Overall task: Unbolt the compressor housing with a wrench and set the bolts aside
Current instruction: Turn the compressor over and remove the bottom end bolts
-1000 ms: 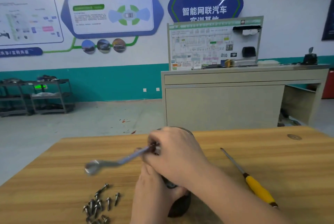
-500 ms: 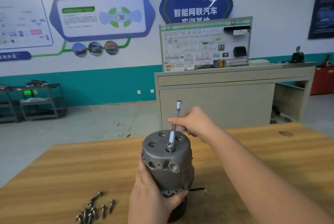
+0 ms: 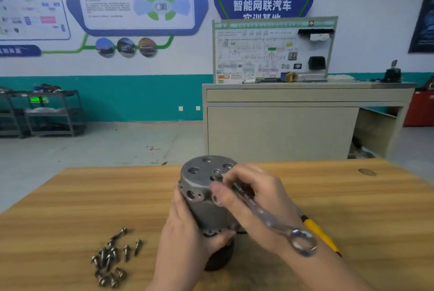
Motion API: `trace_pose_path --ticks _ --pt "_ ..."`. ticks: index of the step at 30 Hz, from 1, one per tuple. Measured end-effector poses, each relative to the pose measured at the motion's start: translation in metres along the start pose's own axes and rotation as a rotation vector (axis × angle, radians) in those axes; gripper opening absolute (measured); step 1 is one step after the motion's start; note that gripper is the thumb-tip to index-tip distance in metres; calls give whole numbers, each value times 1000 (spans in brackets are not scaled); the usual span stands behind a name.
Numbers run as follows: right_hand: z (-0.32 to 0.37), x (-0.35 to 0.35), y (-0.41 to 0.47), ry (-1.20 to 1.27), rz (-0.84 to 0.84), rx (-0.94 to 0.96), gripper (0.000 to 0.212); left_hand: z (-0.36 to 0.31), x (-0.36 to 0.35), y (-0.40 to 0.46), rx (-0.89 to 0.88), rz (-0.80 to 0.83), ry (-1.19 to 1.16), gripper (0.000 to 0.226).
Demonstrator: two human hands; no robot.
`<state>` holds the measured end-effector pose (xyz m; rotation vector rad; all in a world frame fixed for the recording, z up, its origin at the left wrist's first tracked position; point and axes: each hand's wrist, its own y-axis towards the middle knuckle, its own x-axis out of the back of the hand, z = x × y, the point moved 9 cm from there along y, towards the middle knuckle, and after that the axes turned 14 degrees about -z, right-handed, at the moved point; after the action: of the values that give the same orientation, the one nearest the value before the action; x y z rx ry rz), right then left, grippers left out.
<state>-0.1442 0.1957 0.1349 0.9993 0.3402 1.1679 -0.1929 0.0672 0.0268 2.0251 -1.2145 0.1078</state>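
The grey compressor housing (image 3: 201, 182) stands upright on the wooden table (image 3: 70, 196), its holed top face tilted toward me. My left hand (image 3: 187, 239) grips its lower body from the near left side. My right hand (image 3: 253, 199) holds a silver wrench (image 3: 270, 218) over the housing's right top edge. The wrench's ring end (image 3: 303, 242) points back toward me over my wrist; its other end is hidden under my fingers. Several removed bolts (image 3: 112, 255) lie in a loose pile on the table at the near left.
A yellow-handled screwdriver (image 3: 319, 232) lies on the table right of my right arm, partly hidden. Beyond the table stand a beige cabinet (image 3: 281, 131) with a display board and metal shelves (image 3: 42, 114) at the far left wall.
My right hand has swung the wrench from pointing away from me to pointing back toward me over my wrist. The left hand has kept its hold on the housing.
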Motion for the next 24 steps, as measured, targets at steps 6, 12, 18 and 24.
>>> trace_pose_path --ticks 6,12,18,24 --pt "-57 16 10 717 -142 -682 18 2 9 -7 -73 -58 139 147" --pt "-41 38 31 796 -344 -521 35 -2 9 -8 -91 -77 176 152" --pt "-39 22 -3 498 -408 -387 41 -11 -5 -23 59 -12 320 148" --pt "-23 25 -11 184 -502 -258 35 -19 -13 -26 124 -3 316 134"
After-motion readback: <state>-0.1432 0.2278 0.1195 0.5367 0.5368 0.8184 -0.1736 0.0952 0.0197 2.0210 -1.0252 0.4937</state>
